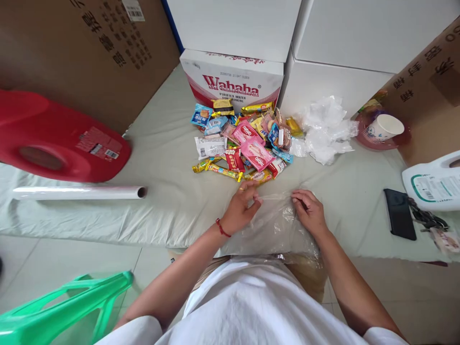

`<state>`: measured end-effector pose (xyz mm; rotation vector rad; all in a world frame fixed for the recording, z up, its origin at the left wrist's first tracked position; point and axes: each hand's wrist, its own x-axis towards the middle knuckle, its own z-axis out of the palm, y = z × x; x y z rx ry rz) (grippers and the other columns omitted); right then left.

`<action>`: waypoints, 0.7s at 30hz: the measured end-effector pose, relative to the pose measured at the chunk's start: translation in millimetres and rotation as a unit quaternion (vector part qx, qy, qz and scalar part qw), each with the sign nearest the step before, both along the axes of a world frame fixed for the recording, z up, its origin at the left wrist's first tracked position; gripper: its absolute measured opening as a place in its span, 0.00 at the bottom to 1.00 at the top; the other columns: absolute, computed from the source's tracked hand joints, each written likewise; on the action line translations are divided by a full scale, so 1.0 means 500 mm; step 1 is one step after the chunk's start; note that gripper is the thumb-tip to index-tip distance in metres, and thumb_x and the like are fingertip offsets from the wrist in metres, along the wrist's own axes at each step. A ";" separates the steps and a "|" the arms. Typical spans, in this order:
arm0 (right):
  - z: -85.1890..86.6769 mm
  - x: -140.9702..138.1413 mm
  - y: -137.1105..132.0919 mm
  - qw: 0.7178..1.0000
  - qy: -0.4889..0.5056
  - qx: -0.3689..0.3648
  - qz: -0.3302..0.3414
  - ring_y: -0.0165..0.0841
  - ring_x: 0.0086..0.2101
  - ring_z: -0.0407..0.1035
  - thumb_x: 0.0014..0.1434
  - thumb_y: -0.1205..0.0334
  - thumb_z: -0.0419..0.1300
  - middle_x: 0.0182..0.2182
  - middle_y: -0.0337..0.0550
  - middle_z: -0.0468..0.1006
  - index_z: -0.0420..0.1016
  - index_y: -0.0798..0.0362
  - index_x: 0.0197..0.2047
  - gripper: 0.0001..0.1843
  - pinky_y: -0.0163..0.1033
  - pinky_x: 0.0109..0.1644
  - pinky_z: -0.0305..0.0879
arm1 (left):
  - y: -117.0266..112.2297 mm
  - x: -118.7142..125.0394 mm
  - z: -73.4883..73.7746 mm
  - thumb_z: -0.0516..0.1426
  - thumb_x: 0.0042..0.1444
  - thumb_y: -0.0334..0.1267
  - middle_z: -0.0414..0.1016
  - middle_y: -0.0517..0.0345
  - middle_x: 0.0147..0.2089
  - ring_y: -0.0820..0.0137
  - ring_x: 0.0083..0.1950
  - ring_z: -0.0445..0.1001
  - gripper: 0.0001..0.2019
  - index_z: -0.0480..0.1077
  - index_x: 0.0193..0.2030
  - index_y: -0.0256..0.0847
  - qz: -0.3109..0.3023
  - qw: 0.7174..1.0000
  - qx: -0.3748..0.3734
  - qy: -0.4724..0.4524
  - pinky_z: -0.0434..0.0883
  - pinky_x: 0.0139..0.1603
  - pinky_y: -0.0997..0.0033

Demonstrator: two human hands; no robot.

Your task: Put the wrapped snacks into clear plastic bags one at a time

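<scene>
A clear plastic bag (pixel 276 227) lies on the cloth-covered table close to my body, its top edge stretched between both hands. My left hand (pixel 241 208), with a red bracelet at the wrist, pinches that edge between thumb and fingers. At the opposite end of the edge, my right hand (pixel 309 211) pinches the bag too. Just beyond the left fingers sits a pile of wrapped snacks (pixel 247 143), with pink, yellow, blue and red packets. Crumpled clear plastic bags (pixel 327 129) are heaped to the right of the pile.
Behind the snacks stands a Wahaha carton (pixel 232 79) beside white boxes (pixel 334 81). On the left are a red jug (pixel 64 139) and a white roll (pixel 79 192); a green stool (pixel 68 306) is below. On the right are a paper cup (pixel 386 127), phone (pixel 399 214) and white bottle (pixel 434 184).
</scene>
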<state>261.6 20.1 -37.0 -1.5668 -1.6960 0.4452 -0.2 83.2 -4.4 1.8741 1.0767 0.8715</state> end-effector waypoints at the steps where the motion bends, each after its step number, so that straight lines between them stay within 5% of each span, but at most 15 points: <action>1: 0.001 -0.001 0.001 1.000 0.001 -0.001 0.001 0.38 0.50 0.75 0.70 0.56 0.55 0.48 0.49 0.81 0.80 0.48 0.47 0.12 0.50 0.58 0.72 | -0.001 -0.001 0.004 0.55 0.63 0.43 0.76 0.47 0.53 0.60 0.57 0.75 0.09 0.62 0.33 0.43 -0.018 0.997 -0.061 -0.048 0.72 0.59 0.55; 5: 0.001 0.001 0.004 1.000 -0.003 0.003 0.011 0.38 0.51 0.75 0.70 0.57 0.56 0.49 0.48 0.81 0.81 0.47 0.48 0.13 0.50 0.59 0.71 | 0.005 -0.003 0.015 0.58 0.60 0.51 0.69 0.63 0.33 0.73 0.31 0.69 0.16 0.57 0.35 0.45 -0.033 0.961 -0.251 -0.113 0.69 0.34 0.71; 9: -0.005 0.009 0.007 1.000 0.016 0.007 -0.004 0.38 0.52 0.74 0.70 0.58 0.56 0.51 0.49 0.80 0.81 0.48 0.49 0.13 0.49 0.60 0.71 | 0.037 -0.049 0.012 0.69 0.43 0.45 0.65 0.67 0.31 0.75 0.31 0.64 0.21 0.64 0.36 0.42 -0.036 0.953 -0.289 -0.078 0.65 0.34 0.74; 11: -0.008 0.012 0.008 1.000 0.022 0.004 -0.010 0.37 0.51 0.75 0.70 0.58 0.56 0.51 0.49 0.80 0.81 0.48 0.49 0.13 0.49 0.59 0.71 | 0.057 -0.088 0.005 0.69 0.41 0.42 0.67 0.66 0.30 0.74 0.31 0.65 0.20 0.66 0.37 0.41 0.042 0.954 -0.293 -0.049 0.65 0.35 0.72; 14: -0.010 0.011 0.010 1.000 0.024 0.007 -0.009 0.37 0.51 0.75 0.70 0.58 0.56 0.52 0.49 0.80 0.82 0.48 0.49 0.13 0.48 0.59 0.71 | 0.064 -0.134 0.011 0.66 0.42 0.36 0.65 0.67 0.29 0.72 0.30 0.64 0.16 0.66 0.37 0.41 0.241 0.947 -0.207 0.041 0.64 0.34 0.71; 17: -0.009 0.007 0.012 1.000 0.018 0.015 0.002 0.38 0.51 0.75 0.70 0.58 0.56 0.52 0.49 0.80 0.82 0.48 0.49 0.14 0.49 0.58 0.72 | 0.012 -0.119 0.052 0.60 0.50 0.32 0.67 0.62 0.34 0.71 0.32 0.65 0.08 0.67 0.38 0.42 0.375 0.924 0.000 0.079 0.66 0.36 0.69; 19: -0.007 0.005 0.013 1.000 0.013 0.019 0.010 0.38 0.51 0.75 0.70 0.58 0.56 0.52 0.49 0.80 0.82 0.48 0.49 0.14 0.49 0.58 0.72 | -0.045 -0.070 0.083 0.56 0.56 0.30 0.70 0.59 0.36 0.70 0.34 0.68 0.05 0.68 0.38 0.43 0.326 0.935 0.112 0.082 0.68 0.37 0.69; 21: -0.006 0.003 0.013 1.000 0.012 0.022 0.011 0.38 0.51 0.75 0.70 0.58 0.56 0.51 0.49 0.81 0.83 0.48 0.49 0.14 0.49 0.59 0.72 | -0.093 -0.009 0.093 0.53 0.60 0.29 0.75 0.55 0.39 0.68 0.40 0.74 0.07 0.70 0.38 0.43 0.157 0.968 0.180 0.081 0.72 0.42 0.68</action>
